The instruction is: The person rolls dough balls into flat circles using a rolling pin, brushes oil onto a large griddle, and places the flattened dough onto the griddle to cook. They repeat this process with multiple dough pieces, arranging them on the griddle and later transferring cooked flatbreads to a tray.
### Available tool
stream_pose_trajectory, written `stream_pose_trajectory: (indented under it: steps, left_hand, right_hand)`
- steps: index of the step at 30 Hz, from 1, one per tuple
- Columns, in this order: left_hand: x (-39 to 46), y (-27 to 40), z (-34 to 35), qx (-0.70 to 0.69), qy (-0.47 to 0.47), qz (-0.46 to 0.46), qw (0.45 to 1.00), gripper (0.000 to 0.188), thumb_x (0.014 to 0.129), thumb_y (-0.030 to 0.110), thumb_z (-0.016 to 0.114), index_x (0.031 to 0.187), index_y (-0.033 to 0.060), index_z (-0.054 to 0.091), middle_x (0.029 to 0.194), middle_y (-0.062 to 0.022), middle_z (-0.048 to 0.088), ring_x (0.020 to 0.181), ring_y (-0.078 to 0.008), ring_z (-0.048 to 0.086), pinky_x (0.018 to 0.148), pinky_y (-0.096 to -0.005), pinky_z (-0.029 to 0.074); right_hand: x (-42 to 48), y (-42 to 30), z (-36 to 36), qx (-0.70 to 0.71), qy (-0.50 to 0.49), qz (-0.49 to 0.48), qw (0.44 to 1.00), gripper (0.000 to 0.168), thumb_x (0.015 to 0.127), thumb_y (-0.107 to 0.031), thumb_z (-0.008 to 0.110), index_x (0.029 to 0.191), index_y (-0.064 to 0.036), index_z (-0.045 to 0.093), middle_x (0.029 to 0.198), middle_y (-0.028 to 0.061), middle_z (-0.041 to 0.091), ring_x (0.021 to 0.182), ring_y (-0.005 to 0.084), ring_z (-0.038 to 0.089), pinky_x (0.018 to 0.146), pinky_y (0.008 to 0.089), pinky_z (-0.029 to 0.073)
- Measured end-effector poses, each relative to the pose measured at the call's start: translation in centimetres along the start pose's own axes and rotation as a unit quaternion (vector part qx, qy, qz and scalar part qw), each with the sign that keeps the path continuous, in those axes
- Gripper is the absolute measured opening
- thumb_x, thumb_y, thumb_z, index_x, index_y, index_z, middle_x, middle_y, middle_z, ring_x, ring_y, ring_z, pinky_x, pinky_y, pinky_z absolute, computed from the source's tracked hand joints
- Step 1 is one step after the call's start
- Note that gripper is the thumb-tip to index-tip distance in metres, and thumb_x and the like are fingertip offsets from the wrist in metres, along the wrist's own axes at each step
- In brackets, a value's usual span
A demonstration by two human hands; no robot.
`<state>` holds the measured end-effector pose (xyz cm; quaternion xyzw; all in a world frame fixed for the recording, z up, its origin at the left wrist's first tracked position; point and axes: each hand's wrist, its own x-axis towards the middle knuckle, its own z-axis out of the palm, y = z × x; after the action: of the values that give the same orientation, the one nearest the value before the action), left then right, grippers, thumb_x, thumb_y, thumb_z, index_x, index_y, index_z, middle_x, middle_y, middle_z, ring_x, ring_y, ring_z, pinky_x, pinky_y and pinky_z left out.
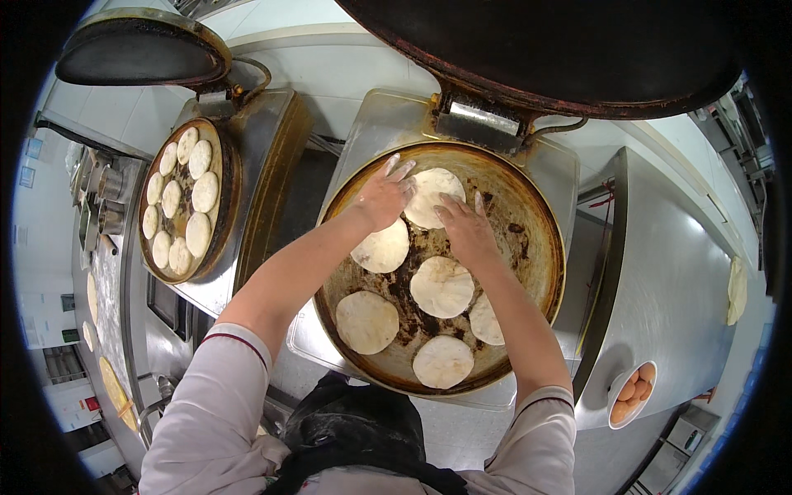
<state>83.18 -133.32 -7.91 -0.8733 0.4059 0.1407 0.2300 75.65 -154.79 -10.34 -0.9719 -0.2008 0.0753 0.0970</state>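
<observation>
Both of my hands are over a wide round electric griddle pan (538,272). A pale disc of dough (433,192) lies at the pan's far side, between my hands. My left hand (385,193) is at its left edge with fingers spread and floury. My right hand (465,226) has its fingertips on the disc's lower right edge, thumb and fingers apart. Neither hand grips anything. Closer to me, more flat discs lie on the browned pan, among them a middle disc (442,287) and a left disc (367,323). My right forearm partly covers another disc (487,320).
The griddle's raised black lid (557,55) hangs above the far side. To the left, a second griddle (229,185) holds several smaller round breads under its raised lid (145,52). A bowl of eggs (631,396) stands on the steel counter (671,247) at right.
</observation>
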Motion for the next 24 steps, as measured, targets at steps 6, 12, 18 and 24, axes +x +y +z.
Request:
stream_pose_trajectory:
  steps: [6, 12, 18, 24]
  left_hand:
    - [0.4, -1.1, 0.6, -0.031, 0.036, 0.053, 0.997, 0.058, 0.100, 0.017, 0.049, 0.157, 0.0169, 0.042, 0.166, -0.0016, 0.034, 0.157, -0.0228, 0.018, 0.131, -0.0472, 0.006]
    - [0.5, -0.2, 0.5, 0.024, 0.052, 0.074, 0.996, 0.056, 0.102, 0.017, 0.044, 0.158, 0.0151, 0.040, 0.166, -0.0027, 0.034, 0.158, -0.0217, 0.017, 0.129, -0.0486, 0.004]
    - [0.0, -0.4, -0.7, 0.030, 0.004, 0.050, 0.998, 0.059, 0.101, 0.017, 0.045, 0.159, 0.0139, 0.036, 0.169, -0.0019, 0.028, 0.158, -0.0214, 0.016, 0.130, -0.0496, 0.002]
    - [-0.5, -0.4, -1.7, -0.009, -0.014, 0.039, 0.999, 0.058, 0.099, 0.015, 0.049, 0.157, 0.0137, 0.041, 0.167, -0.0016, 0.032, 0.159, -0.0219, 0.014, 0.130, -0.0511, 0.000]
  right_hand:
    - [-0.6, 0.1, -0.3, -0.020, -0.038, -0.031, 0.999, 0.041, 0.098, -0.008, 0.052, 0.138, -0.010, 0.060, 0.156, 0.0064, 0.046, 0.143, 0.0216, 0.045, 0.127, 0.0570, 0.018]
    - [-1.4, 0.8, -0.1, -0.015, 0.052, -0.014, 0.998, 0.046, 0.100, -0.008, 0.048, 0.145, -0.007, 0.056, 0.156, 0.0086, 0.046, 0.144, 0.0226, 0.044, 0.128, 0.0581, 0.015]
    - [-1.4, 1.6, 0.7, -0.182, -0.017, 0.003, 0.983, 0.047, 0.102, -0.015, 0.046, 0.147, -0.005, 0.053, 0.158, 0.0069, 0.043, 0.147, 0.0253, 0.038, 0.126, 0.0640, 0.010]
    - [-1.6, 0.5, -2.2, -0.192, -0.078, 0.036, 0.978, 0.054, 0.097, -0.009, 0.048, 0.152, -0.006, 0.047, 0.163, 0.0019, 0.036, 0.153, 0.0239, 0.028, 0.128, 0.0612, 0.007]
